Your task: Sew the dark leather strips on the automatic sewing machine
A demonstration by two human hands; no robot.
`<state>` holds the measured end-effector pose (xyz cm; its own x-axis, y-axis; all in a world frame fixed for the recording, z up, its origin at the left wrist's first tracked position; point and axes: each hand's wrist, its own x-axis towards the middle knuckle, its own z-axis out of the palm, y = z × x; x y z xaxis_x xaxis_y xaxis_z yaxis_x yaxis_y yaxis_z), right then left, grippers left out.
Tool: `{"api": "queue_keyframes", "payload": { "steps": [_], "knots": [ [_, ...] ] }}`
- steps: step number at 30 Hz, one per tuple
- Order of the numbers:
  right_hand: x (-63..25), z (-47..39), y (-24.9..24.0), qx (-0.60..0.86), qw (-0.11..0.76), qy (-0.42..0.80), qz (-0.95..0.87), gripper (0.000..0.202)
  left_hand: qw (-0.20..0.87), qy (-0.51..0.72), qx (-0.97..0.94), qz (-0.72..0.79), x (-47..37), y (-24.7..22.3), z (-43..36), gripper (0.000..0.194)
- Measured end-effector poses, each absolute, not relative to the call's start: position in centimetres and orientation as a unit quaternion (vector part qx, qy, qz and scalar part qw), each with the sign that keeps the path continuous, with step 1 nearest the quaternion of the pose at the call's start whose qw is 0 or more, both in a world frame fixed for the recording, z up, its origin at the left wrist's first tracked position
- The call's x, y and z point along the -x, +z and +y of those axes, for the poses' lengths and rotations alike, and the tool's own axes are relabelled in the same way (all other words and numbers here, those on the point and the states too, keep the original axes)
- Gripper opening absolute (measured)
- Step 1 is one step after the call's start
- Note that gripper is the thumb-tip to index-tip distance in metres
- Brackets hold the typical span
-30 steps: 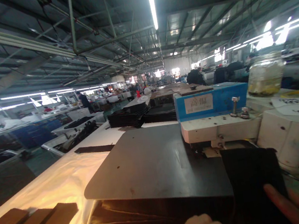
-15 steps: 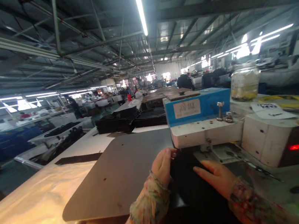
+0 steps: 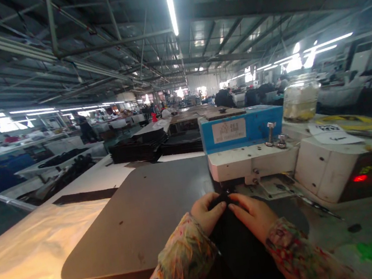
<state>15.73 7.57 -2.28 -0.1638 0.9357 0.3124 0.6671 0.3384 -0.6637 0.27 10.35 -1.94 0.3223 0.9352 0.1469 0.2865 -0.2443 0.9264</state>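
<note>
Okay, left hand (image 3: 207, 214), right hand (image 3: 255, 215) pinch black panel (image 3: 243, 256), likely to hold edge square; white machine head (image 3: 237, 164) just beyond fingertips (image 3: 221, 206).

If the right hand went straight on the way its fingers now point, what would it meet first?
Most likely the left hand, whose fingertips face those of the right hand at the black piece; depth is hard to judge, so whether they touch is unclear.
</note>
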Motion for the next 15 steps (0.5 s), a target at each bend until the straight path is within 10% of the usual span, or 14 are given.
{"api": "queue_keyframes", "payload": {
  "steps": [15],
  "knots": [
    [-15.50,6.61,-2.48,0.476,0.405,0.134,-0.769,0.031,0.454,0.386,-0.668,0.446,-0.18,-1.31,10.57,0.025]
  ]
}}
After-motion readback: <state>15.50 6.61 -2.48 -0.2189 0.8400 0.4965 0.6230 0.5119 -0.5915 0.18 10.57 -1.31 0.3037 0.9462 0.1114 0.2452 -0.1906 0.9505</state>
